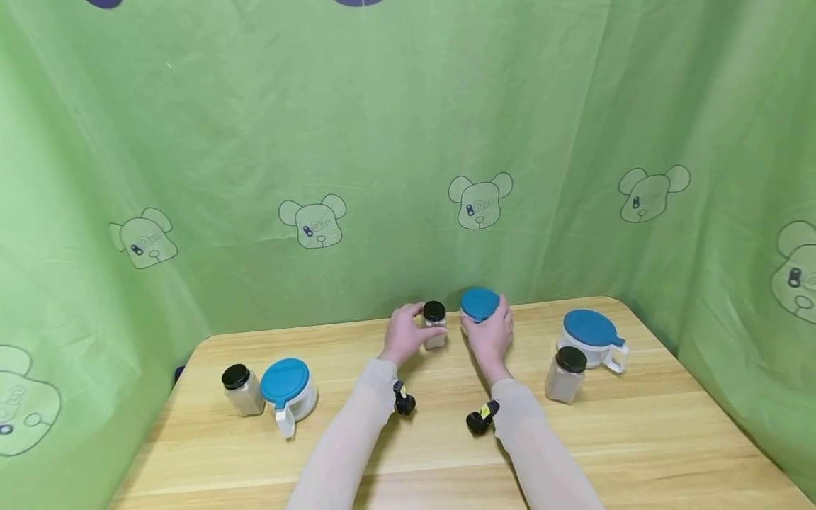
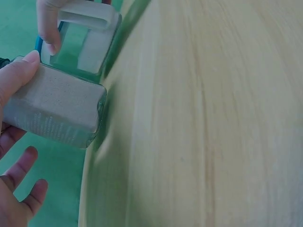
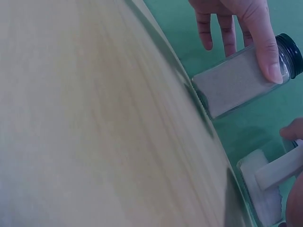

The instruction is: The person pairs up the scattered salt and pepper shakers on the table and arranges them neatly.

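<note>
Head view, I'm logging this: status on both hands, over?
Left hand grips middle black-lidded jar. Right hand grips middle blue-lidded container. Both near far side of table. Nothing else between hands.

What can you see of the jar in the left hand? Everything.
The jar is a clear, squarish container, glass or plastic, holding pale contents, with small unreadable marks on one side. Its round black lid is on. It is nearly upright near the far edge of the table, left of a blue-lidded pot. The left hand grips it, thumb on one face; whether its base touches the table is unclear.
</note>
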Demonstrator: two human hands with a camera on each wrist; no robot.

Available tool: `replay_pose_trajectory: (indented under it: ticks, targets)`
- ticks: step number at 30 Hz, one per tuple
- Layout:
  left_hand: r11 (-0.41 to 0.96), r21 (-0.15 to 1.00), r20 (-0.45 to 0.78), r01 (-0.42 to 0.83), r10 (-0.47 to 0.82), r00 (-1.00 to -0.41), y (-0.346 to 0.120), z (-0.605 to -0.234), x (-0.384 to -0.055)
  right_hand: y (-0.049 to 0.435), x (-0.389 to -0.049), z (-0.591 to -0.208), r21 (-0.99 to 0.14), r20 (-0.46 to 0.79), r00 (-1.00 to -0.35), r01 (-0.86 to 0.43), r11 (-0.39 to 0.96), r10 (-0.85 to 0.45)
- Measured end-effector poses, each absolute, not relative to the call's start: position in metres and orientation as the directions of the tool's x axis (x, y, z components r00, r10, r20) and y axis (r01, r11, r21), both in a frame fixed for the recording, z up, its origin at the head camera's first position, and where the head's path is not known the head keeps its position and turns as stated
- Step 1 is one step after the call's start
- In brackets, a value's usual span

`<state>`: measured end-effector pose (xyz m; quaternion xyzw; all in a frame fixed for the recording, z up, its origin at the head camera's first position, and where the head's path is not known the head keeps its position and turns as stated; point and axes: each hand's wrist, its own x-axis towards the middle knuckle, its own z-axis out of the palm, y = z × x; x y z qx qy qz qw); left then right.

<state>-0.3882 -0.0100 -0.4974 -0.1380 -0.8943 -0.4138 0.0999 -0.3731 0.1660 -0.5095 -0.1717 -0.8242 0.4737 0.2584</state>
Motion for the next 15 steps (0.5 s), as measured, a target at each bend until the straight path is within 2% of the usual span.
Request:
replay_pose_trajectory:
  ticks: [9,15]
  targets:
    - [0.579,0.741,0.322,0.340,0.138,-0.937,-0.014,-0.489,-0.379,0.168,-0.367,-0.507,-0.867,0.279,-0.822,0.007,0.499,0.496]
    - [0.555,0.765,0.326,0.328,0.106,-0.939,-0.020,-0.486,-0.374,0.171,-0.362,-0.504,-0.873,0.262,-0.857,-0.013,0.487,0.445]
